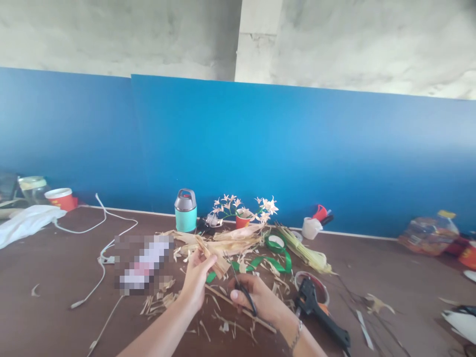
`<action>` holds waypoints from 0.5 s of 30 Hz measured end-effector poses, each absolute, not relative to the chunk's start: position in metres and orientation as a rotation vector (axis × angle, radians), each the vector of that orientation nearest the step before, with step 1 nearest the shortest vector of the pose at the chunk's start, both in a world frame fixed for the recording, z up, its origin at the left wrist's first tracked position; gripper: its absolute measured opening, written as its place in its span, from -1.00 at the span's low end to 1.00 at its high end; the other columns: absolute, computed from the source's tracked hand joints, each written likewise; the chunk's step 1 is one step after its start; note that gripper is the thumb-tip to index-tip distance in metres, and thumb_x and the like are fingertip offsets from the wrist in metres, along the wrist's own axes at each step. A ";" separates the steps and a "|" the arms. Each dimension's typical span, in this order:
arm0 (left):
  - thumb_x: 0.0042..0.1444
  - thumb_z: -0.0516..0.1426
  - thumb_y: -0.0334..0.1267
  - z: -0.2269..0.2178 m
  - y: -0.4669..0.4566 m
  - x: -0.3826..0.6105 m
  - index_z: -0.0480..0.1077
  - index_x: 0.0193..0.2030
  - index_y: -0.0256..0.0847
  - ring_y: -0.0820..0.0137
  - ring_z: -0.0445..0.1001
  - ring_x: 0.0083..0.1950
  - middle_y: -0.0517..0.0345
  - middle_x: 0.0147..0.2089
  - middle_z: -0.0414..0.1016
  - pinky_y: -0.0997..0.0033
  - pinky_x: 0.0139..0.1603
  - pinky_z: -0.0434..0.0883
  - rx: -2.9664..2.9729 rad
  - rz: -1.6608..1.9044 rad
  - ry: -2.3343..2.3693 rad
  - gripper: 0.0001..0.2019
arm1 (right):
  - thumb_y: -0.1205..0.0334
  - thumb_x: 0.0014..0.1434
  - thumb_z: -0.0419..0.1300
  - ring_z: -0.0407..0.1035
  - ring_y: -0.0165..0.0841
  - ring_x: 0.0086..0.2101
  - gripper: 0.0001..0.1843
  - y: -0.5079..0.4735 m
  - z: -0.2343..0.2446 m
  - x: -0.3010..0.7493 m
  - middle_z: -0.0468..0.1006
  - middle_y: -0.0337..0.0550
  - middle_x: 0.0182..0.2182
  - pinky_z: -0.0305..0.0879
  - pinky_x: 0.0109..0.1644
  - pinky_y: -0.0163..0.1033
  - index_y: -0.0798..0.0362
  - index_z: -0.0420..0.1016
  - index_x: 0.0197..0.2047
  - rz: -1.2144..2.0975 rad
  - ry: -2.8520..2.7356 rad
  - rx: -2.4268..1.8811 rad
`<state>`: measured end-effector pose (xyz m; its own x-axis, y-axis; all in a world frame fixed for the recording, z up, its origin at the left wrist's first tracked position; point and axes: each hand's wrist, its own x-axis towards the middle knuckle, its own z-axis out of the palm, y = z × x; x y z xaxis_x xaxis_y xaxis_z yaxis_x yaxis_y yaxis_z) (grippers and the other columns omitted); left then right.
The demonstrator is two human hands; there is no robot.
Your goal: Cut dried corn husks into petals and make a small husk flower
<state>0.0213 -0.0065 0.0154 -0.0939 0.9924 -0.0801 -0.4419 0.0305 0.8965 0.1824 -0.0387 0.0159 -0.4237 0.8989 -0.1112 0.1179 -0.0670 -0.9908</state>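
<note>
In the head view, my left hand (196, 277) is closed on a piece of dried corn husk (216, 258), a tan fibrous strip with its loose end pointing to the lower right. My right hand (256, 295) grips a pair of dark scissors (247, 297), whose blades point up beside the husk's loose end. Whether the blades touch the husk I cannot tell. More dried husks (238, 240) lie behind my hands. A coil of green ribbon (284, 259) rests beyond my right hand, and husk scraps (159, 305) are scattered around both hands.
A black glue gun (322, 312) and a roll of tape (323, 285) lie right of my right hand. At the back stand a turquoise flask (185, 218) and pale flowers (266, 207) in a red cup (243, 220). A white cable (102, 258) crosses the left side.
</note>
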 end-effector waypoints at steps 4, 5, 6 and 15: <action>-0.23 0.25 -0.28 0.016 -0.008 0.023 0.35 -0.25 -0.19 0.33 0.52 -0.32 0.19 -0.35 0.54 0.45 -0.38 0.38 0.733 1.421 0.986 -0.67 | -0.06 -0.26 0.39 0.19 -0.49 -0.55 -0.47 -0.037 0.008 0.183 0.36 -0.30 -0.53 0.21 -0.46 -0.36 0.16 0.44 -0.31 1.502 -1.556 -1.133; -0.24 0.25 -0.28 0.016 -0.009 0.024 0.35 -0.27 -0.19 0.33 0.52 -0.34 0.21 -0.37 0.54 0.45 -0.39 0.38 0.726 1.418 0.980 -0.68 | -0.05 -0.25 0.39 0.19 -0.49 -0.55 -0.48 -0.037 0.006 0.183 0.36 -0.29 -0.53 0.21 -0.46 -0.36 0.16 0.45 -0.31 1.489 -1.557 -1.137; -0.25 0.26 -0.29 0.016 -0.009 0.024 0.35 -0.28 -0.19 0.34 0.52 -0.36 0.22 -0.40 0.54 0.46 -0.40 0.38 0.721 1.416 0.971 -0.69 | -0.04 -0.24 0.39 0.18 -0.49 -0.54 -0.49 -0.036 0.005 0.183 0.37 -0.29 -0.53 0.20 -0.47 -0.37 0.17 0.45 -0.30 1.481 -1.557 -1.141; -0.23 0.26 -0.31 0.016 -0.009 0.025 0.36 -0.25 -0.20 0.36 0.52 -0.36 0.21 -0.39 0.55 0.46 -0.38 0.38 0.714 1.397 0.927 -0.68 | -0.17 -0.21 0.31 0.13 -0.53 -0.59 -0.43 -0.036 0.005 0.180 0.33 -0.31 -0.58 0.17 -0.52 -0.38 0.18 0.44 -0.32 1.467 -1.546 -1.192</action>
